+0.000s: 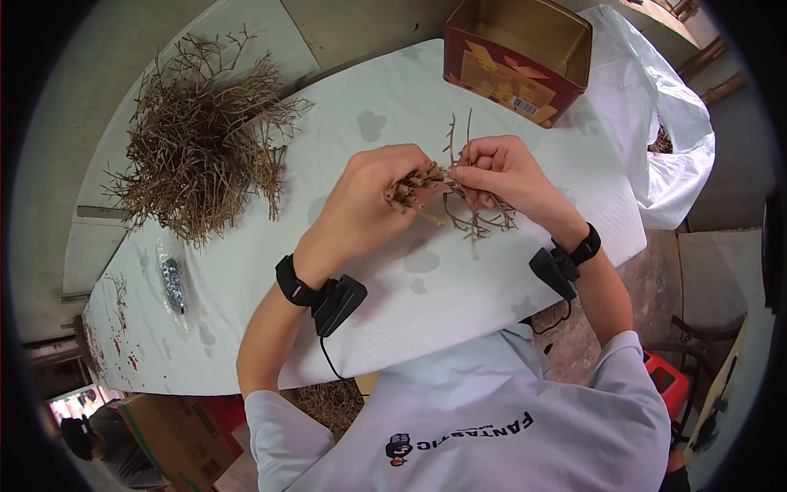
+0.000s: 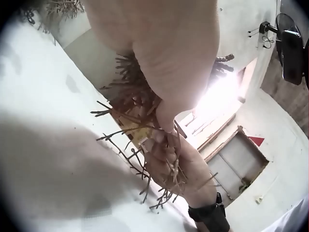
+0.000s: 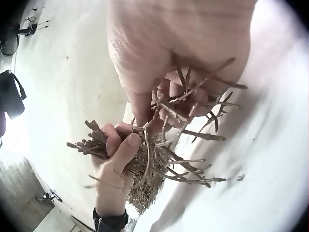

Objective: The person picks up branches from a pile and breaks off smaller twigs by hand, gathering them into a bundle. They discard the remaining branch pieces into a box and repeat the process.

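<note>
My left hand (image 1: pixel 361 197) grips a bundle of dry brown twigs (image 1: pixel 410 190), their cut ends pointing toward me above the thumb side. Close beside it, my right hand (image 1: pixel 508 172) pinches a thin forked twig (image 1: pixel 479 220) between thumb and fingers. In the right wrist view, the fingertips of both hands meet at the forked twig (image 3: pixel 193 135), whose side shoots spread below the right palm. The left wrist view shows the right hand (image 2: pixel 166 164) behind these shoots. Both hands are over the white-covered table (image 1: pixel 410 307).
A large tangled heap of dry twigs (image 1: pixel 205 139) lies at the far left. Near it is a plastic-wrapped dark item (image 1: pixel 172 283). An open red and gold tin (image 1: pixel 488 86) stands at the back right, beside a white plastic bag (image 1: pixel 684 176). Someone (image 1: pixel 119 443) is at the lower left.
</note>
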Demonstrator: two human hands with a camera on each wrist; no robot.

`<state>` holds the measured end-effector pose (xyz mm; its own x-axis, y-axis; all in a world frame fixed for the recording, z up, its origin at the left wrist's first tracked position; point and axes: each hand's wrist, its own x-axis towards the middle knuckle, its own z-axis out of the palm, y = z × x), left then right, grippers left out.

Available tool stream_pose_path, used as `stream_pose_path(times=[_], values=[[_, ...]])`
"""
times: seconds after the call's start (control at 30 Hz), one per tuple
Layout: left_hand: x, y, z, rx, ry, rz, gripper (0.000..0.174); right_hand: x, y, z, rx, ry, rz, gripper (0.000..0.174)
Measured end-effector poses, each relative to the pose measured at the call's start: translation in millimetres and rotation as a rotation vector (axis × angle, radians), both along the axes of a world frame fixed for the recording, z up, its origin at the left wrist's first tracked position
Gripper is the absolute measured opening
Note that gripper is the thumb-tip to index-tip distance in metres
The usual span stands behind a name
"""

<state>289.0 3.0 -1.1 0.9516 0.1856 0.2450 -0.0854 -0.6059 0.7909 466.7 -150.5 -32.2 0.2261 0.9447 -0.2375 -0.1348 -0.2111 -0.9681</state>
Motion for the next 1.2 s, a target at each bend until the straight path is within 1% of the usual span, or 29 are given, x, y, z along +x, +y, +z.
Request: stream_pose_path(times=[0.1, 0.2, 0.23, 0.33, 0.37, 0.47, 0.63, 0.73, 0.77, 0.87, 0.9, 1.0, 1.03, 1.1, 1.13, 1.2], values=[[-1.3, 5.1, 0.7, 0.073, -0.013, -0.015, 0.02, 1.5, -1.6, 3.5, 0.0, -0.009, 0.02, 0.013], [-2.4, 7.9, 4.0, -0.464, 0.159, -0.017, 0.021, 2.5, -3.0, 6.9, 0.092, -0.015, 0.037, 0.012], [-2.3, 8.8, 1.7, -0.463, 0.16, -0.017, 0.021, 1.9, -3.1, 6.0, 0.093, -0.014, 0.036, 0.012], [-0.2, 9.1, -5.1, -0.666, 0.048, -0.112, 0.033, -1.7, -3.1, 0.9, 0.192, -0.217, -0.107, 0.012], [-0.5, 9.1, -6.3, -0.665, 0.049, -0.113, 0.033, -1.9, -3.4, 0.0, 0.193, -0.216, -0.109, 0.012], [0.2, 3.6, -1.1, -0.654, 0.21, 0.057, 0.042, -2.6, -4.7, -2.0, 0.189, -0.473, -0.078, 0.013], [-2.7, 11.1, -0.2, -0.748, 0.25, 0.1, 0.044, -3.3, -6.5, 0.3, 0.202, -0.416, -0.129, 0.011], [-6.7, 28.0, -3.0, -0.665, 0.208, -0.06, 0.04, 2.4, -8.5, -0.4, 0.329, -0.372, -0.155, 0.01], [-8.6, 37.1, -2.1, -0.666, 0.211, -0.06, 0.04, 2.6, -8.8, 0.6, 0.328, -0.37, -0.156, 0.01], [-11.5, 61.8, 4.0, -0.55, 0.043, 0.256, 0.039, 2.1, -11.8, 5.6, 0.271, -0.346, -0.107, 0.009], [-11.1, 60.6, 4.0, -0.55, 0.046, 0.254, 0.039, 1.8, -11.3, 4.3, 0.271, -0.344, -0.11, 0.009], [-8.9, 39.3, 7.5, -0.32, -0.216, 0.097, 0.036, -1.3, -6.8, -1.0, 0.24, -0.287, -0.113, 0.01], [-8.7, 30.0, 8.6, -0.322, -0.217, 0.101, 0.036, -2.5, -5.4, -0.3, 0.238, -0.287, -0.108, 0.01], [-6.1, 9.4, 8.6, -0.137, -0.079, -0.059, 0.035, -5.7, -3.9, 3.1, 0.205, -0.193, -0.128, 0.011], [-1.9, 0.4, 2.8, -0.14, -0.08, -0.054, 0.035, -6.5, -3.8, 3.6, 0.188, -0.145, -0.14, 0.011], [7.1, -16.4, -17.3, 0.023, -0.184, 0.002, 0.034, -4.8, -2.7, 0.8, 0.171, -0.145, -0.149, 0.012]])
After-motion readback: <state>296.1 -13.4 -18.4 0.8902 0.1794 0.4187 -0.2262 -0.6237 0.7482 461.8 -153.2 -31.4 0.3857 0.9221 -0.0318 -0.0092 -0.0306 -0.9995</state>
